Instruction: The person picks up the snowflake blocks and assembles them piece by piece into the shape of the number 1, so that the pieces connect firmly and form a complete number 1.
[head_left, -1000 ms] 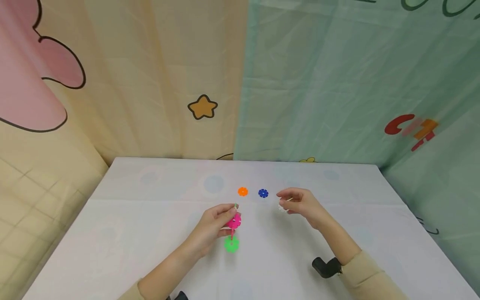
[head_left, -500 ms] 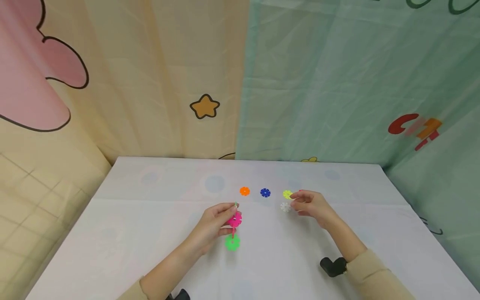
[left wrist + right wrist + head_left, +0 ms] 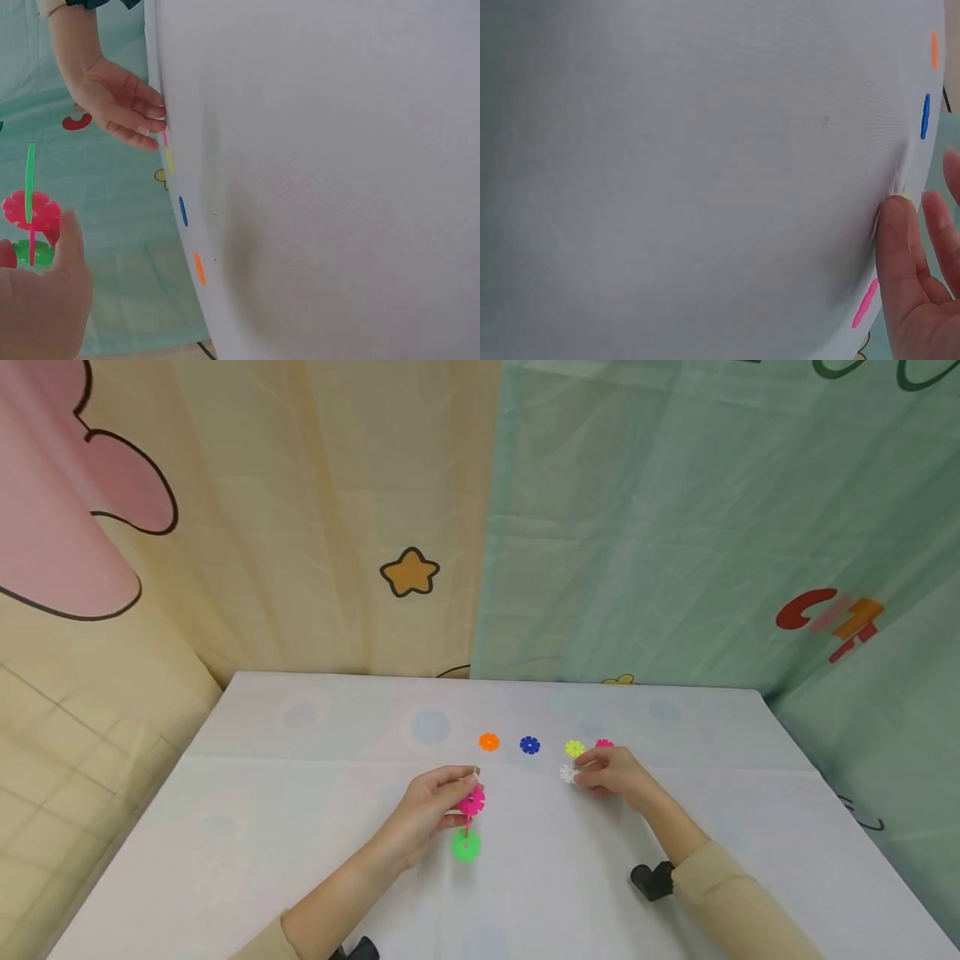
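On the white-covered bench (image 3: 247, 827), the left grip (image 3: 429, 803) holds a pink-and-green snowflake-disc chain (image 3: 473, 801); the right grip (image 3: 609, 770) meets a white snowflake disc (image 3: 567, 773), whether pinching I cannot tell.

Beige sleeves (image 3: 731, 893) (black wrist devices (image 3: 651, 882) too).

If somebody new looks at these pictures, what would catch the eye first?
Probably the joined pink and green discs, held in the left hand above the white table. Next, the orange disc, blue disc, yellow disc and pink disc in a row towards its far edge. The right hand is at a nearer white disc.
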Motion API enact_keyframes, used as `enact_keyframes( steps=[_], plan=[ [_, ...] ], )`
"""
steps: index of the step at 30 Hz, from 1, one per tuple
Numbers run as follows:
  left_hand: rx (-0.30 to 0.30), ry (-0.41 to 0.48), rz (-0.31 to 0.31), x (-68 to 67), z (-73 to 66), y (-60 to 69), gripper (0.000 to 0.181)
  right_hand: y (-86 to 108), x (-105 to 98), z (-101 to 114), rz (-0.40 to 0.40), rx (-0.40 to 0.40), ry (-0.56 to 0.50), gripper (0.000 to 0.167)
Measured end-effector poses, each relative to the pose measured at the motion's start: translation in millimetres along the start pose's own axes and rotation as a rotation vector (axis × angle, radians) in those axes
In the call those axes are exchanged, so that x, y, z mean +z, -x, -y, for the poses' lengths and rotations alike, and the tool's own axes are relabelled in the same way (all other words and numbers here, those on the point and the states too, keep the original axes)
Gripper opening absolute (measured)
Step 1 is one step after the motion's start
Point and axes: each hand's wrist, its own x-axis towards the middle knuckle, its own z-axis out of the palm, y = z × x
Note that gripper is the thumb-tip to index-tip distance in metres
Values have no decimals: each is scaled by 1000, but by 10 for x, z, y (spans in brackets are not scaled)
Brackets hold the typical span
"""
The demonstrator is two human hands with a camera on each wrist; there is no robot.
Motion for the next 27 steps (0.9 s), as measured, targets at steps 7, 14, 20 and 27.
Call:
enact_keyframes(
  steps=[7, 14, 20, 27],
  plan=[
    [-2, -34, -6, 20, 14, -15, 45, -103, 79, 10, -75, 39, 123, 34],
    [3, -28, 28, 9, 19, -7, 47, -167, 154, 33, -112, 44, 231, 32],
    [1, -23, 24, 0, 26, 4, 47, -139, 171, 64, -103, 52, 251, 33],
    [-4, -17, 26, 10, 37, 5, 48, -132, 185, 58, -100, 61, 244, 34]
  ],
)
